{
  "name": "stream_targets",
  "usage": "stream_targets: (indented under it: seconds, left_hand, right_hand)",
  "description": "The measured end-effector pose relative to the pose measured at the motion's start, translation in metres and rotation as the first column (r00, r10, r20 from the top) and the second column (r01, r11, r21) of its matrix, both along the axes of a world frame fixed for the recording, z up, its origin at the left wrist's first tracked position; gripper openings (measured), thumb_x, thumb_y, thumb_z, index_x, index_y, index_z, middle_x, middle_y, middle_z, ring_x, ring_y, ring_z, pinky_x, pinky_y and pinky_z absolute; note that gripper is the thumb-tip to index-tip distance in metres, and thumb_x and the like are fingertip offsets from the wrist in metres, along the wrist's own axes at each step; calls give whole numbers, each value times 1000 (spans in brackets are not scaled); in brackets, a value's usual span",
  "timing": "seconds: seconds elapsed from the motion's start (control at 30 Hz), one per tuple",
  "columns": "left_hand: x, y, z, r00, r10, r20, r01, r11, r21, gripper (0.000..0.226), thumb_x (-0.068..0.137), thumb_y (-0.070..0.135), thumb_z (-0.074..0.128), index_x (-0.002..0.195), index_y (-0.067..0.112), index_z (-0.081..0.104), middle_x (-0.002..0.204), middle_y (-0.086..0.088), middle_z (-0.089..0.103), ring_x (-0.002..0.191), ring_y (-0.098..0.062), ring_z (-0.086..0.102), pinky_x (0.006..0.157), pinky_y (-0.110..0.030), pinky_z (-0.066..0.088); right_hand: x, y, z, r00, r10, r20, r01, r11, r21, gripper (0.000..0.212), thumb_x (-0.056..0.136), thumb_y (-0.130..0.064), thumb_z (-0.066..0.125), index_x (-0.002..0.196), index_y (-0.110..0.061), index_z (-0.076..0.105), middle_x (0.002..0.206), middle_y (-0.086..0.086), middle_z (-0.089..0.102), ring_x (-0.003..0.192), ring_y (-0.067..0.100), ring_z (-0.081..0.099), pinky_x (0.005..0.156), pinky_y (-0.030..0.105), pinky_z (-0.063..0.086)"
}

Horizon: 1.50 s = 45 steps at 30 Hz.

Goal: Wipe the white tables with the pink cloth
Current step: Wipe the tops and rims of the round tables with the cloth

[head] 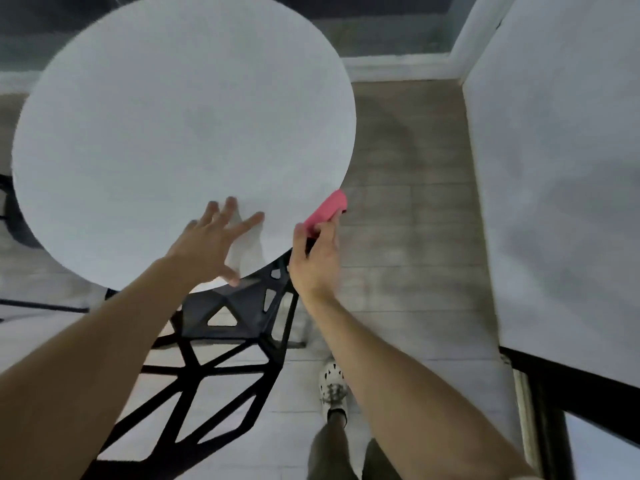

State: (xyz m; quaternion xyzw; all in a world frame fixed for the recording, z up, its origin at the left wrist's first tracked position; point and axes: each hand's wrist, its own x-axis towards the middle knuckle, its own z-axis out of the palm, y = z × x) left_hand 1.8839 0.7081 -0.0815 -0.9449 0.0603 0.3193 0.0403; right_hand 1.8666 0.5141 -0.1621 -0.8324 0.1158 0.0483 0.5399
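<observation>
- While the left hand (211, 240) lies spread on it, the round white table (156, 133) fills the upper left of the frame, its top pale, matt and bare apart from that hand.
- A second white table (554, 168) runs down the right side of the frame, well apart from the round one, with a strip of grey-brown tiled floor (408, 202) between them.
- A black chair (221, 358) with an open lattice of triangular holes stands at lower centre, partly tucked under the near rim of the round table.
- The left arm reaches up from the lower left corner. Its hand is flat on the tabletop near the lower rim, fingers straight and fanned apart, thumb pointing back along the edge.
- The right arm comes up from the lower right. The right hand (317, 261) sits at the lower right rim of the round table, back of the hand toward the camera, fingers curled round the pink cloth (327, 211).
- The pink cloth is bunched into a short, thick roll that sticks out above the fingers and slants along the table's edge. Blur hides whether it touches the rim or is just beside it.
- A white perforated shoe (333, 386) shows on the floor at lower centre, under the right forearm.
</observation>
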Motion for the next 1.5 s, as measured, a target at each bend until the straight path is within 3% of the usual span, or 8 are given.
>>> stream_targets:
  seconds: [0.17,0.33,0.67,0.9,1.03,1.17,1.37,1.5]
  left_hand:
    - [5,7,-2,995,-95,3,95,995,24,161,61,56,101,161,59,-25,179,-6,-14,166,-39,-1,119,-58,46]
    - [12,16,-4,971,-237,35,232,966,113,165,60,51,102,154,62,-34,175,-8,-3,153,-34,25,95,-50,60]
    - [10,14,4,961,-256,101,242,961,134,161,56,58,99,151,69,-29,174,5,5,147,-20,42,87,-44,60]
    - [11,13,4,949,-287,131,268,953,144,157,54,60,100,158,67,-18,175,5,11,149,-22,41,90,-48,59]
    - [10,10,5,949,-288,128,268,951,155,157,55,59,100,161,62,-15,173,3,12,144,-23,43,87,-45,58]
    - [9,9,5,957,-266,115,248,957,150,158,55,55,101,163,60,-14,173,1,10,147,-23,39,92,-48,58]
    - [10,13,0,955,-266,128,245,956,160,157,58,53,100,158,65,-19,175,3,6,150,-22,36,94,-48,59]
    - [11,15,0,951,-285,120,268,953,143,157,58,55,100,158,66,-21,175,2,7,148,-22,38,88,-44,59]
  right_hand:
    - [12,-2,-10,951,-308,14,305,946,111,19,108,-26,56,127,-23,58,126,-10,69,113,16,68,99,48,58]
    - [24,23,-9,955,-288,71,286,958,37,62,111,-23,53,169,-20,32,177,1,25,153,30,35,124,49,39]
    - [-27,77,-11,940,-308,143,288,947,144,65,117,-23,39,174,-16,8,182,1,-5,165,24,17,129,40,35]
    - [105,-4,-20,942,-315,119,308,949,73,61,110,-11,49,169,-10,32,167,10,39,142,26,53,110,38,51]
    - [41,53,-8,825,-564,40,552,819,157,63,111,-16,53,170,-15,30,162,6,44,135,27,58,104,38,54]
    - [-52,99,-1,888,-452,87,436,887,153,62,112,-13,50,170,-10,27,170,9,35,152,27,43,120,36,45]
    - [100,3,-8,925,-369,89,366,929,57,62,107,-7,52,167,-13,37,161,10,45,135,30,57,108,47,54]
    - [115,5,-4,928,-356,111,356,934,14,61,110,-10,48,169,-15,32,174,9,31,151,31,44,121,42,44]
